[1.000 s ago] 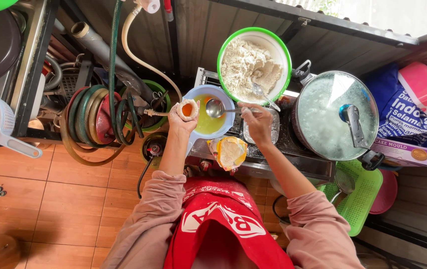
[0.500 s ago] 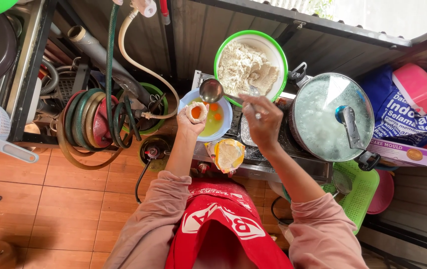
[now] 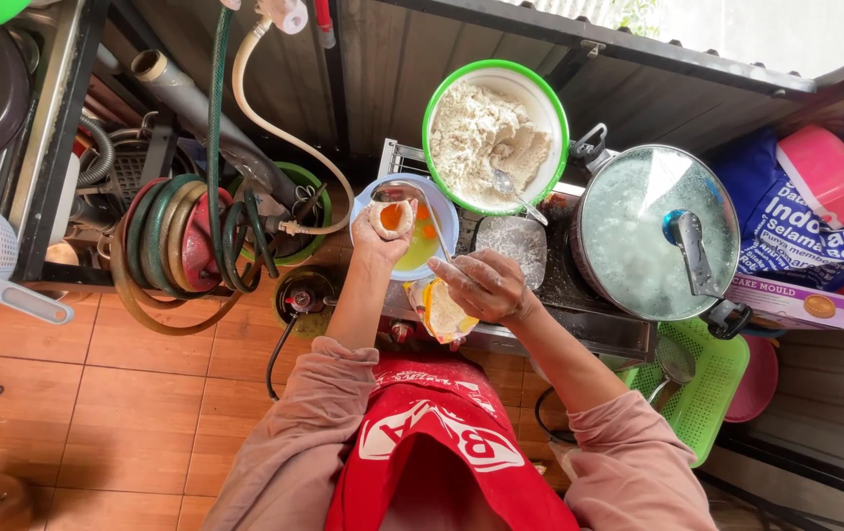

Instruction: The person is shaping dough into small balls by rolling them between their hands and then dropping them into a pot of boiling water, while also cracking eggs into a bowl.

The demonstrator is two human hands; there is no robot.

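Eggshell [image 3: 391, 218], cracked open with orange yolk showing inside, sits pinched in the fingers of the left hand [image 3: 383, 234] over the near rim of the light-blue bowl [image 3: 445, 212] of beaten egg. Half a second ago the right hand [image 3: 484, 285] held a ladle above that bowl; now it has drawn back toward the body, and the ladle [image 3: 400, 191] lies across the bowl. The right hand's floury fingers are loosely curled, hovering over a small plastic bag [image 3: 445, 313]; I cannot tell whether they grip anything.

Beyond the bowl, the stove top [image 3: 599, 329] carries a green-rimmed bowl of flour [image 3: 493, 136] with a spoon in it, and a glass-lidded pot [image 3: 654, 232]. Coiled hoses [image 3: 186, 246] lie to the left on the orange floor tiles [image 3: 127, 393]. Both arms reach forward, bent at the elbows.
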